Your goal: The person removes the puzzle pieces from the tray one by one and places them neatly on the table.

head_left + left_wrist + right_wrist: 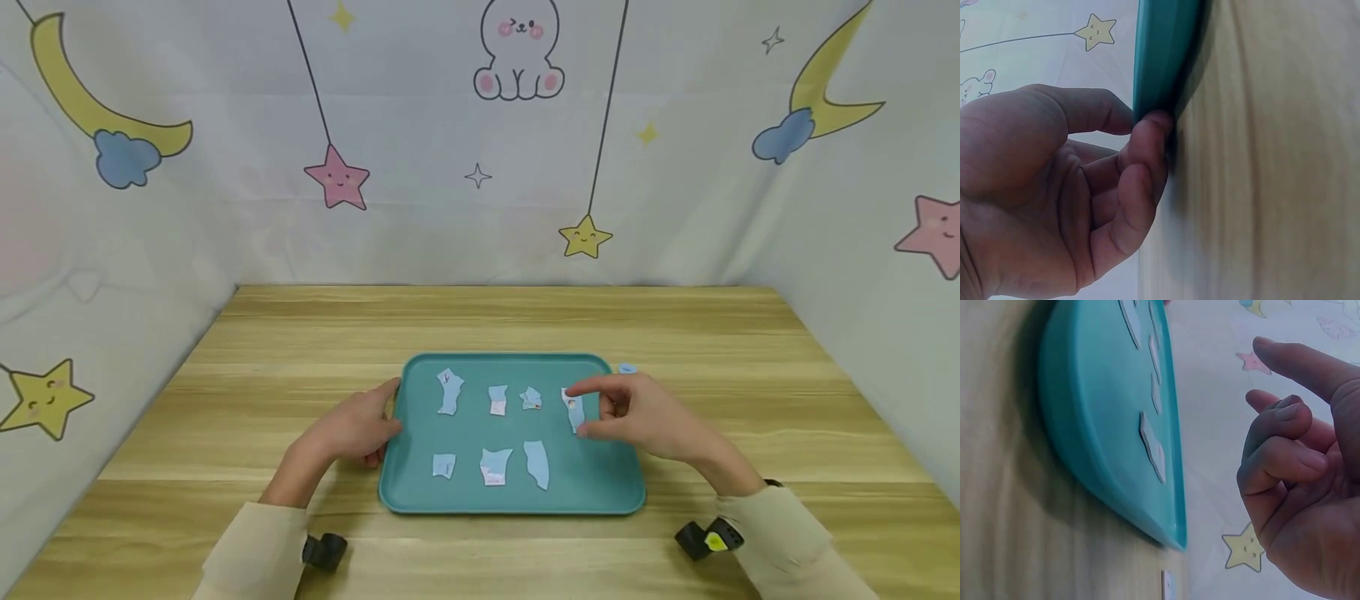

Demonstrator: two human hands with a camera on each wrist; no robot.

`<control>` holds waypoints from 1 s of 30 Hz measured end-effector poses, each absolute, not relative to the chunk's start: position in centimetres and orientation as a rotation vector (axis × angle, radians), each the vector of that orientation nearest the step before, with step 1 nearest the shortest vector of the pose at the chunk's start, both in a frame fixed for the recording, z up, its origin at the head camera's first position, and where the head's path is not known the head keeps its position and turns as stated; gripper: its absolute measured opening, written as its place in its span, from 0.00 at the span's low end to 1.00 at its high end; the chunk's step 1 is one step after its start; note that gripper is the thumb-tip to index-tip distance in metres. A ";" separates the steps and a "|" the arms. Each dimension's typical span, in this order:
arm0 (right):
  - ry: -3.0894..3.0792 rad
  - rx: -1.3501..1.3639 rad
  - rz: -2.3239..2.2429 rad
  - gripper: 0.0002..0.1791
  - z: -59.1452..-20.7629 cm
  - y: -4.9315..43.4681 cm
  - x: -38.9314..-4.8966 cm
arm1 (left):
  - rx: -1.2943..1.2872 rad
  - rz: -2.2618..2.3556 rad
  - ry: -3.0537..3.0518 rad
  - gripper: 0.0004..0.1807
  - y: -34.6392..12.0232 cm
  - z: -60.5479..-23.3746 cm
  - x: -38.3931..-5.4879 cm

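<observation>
Jaggedly edged scraps (pixel 496 467), smooth round-cornered tray (pixel 600 479)

Seven ragged pale-blue pieces (pixel 496 467) lie apart in two rows inside a teal tray (pixel 596 487).

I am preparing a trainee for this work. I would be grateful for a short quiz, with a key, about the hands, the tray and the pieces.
1. In the head view, how many pieces can be seen lying on the tray?
2. True or false: the left hand touches the tray.
3. The thumb and index finger of the right hand are:
a) pinching a piece
b) gripping the tray
c) apart, holding nothing

Key: 1. Seven. 2. True. 3. c
</observation>
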State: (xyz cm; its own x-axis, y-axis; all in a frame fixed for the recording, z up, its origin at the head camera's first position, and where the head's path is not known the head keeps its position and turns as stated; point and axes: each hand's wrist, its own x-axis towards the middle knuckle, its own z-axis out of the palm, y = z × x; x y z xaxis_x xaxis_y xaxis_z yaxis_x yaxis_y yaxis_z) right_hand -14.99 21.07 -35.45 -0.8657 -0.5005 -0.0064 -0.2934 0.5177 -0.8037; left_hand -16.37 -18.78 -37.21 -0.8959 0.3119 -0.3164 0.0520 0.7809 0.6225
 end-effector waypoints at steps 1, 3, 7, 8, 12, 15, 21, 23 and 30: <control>2.517 -0.687 -1.267 0.28 -35.6 20.8 -14.9 | 0.276 0.880 2.566 0.41 -18.8 -37.2 -16.4; 2.497 -0.711 -1.279 0.28 -36.0 20.4 -14.7 | 0.276 0.881 2.565 0.41 -18.8 -37.3 -16.4; 2.473 -0.728 -1.292 0.27 -36.6 19.9 -14.7 | 0.275 0.882 2.561 0.41 -18.7 -37.2 -16.4; 2.470 -0.724 -1.288 0.27 -36.7 19.8 -14.7 | 0.274 0.881 2.560 0.41 -18.7 -37.2 -16.3; 2.483 -0.700 -1.230 0.27 -36.8 19.5 -14.5 | 0.277 0.877 2.558 0.41 -18.7 -37.2 -16.4; 2.474 -0.690 -1.193 0.28 -36.9 19.2 -14.4 | 0.274 0.876 2.557 0.41 -18.8 -37.2 -16.4; 2.436 -0.676 -1.171 0.28 -37.3 18.7 -14.2 | 0.277 0.875 2.556 0.41 -18.8 -37.1 -16.3; 2.430 -0.664 -1.169 0.29 -37.4 18.5 -14.1 | 0.284 0.875 2.560 0.41 -18.8 -37.1 -16.2; 2.447 -0.667 -1.126 0.31 -37.9 17.8 -13.8 | 0.279 0.868 2.566 0.41 -18.7 -37.2 -16.4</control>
State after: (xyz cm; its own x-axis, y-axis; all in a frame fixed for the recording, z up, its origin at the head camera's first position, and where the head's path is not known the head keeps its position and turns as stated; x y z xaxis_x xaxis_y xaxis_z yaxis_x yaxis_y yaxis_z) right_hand -13.84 17.77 -37.90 -0.8218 -0.5553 -0.1275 -0.2645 0.5700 -0.7779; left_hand -16.36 -18.75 -37.17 -0.8937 0.3142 -0.3204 0.0553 0.7855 0.6163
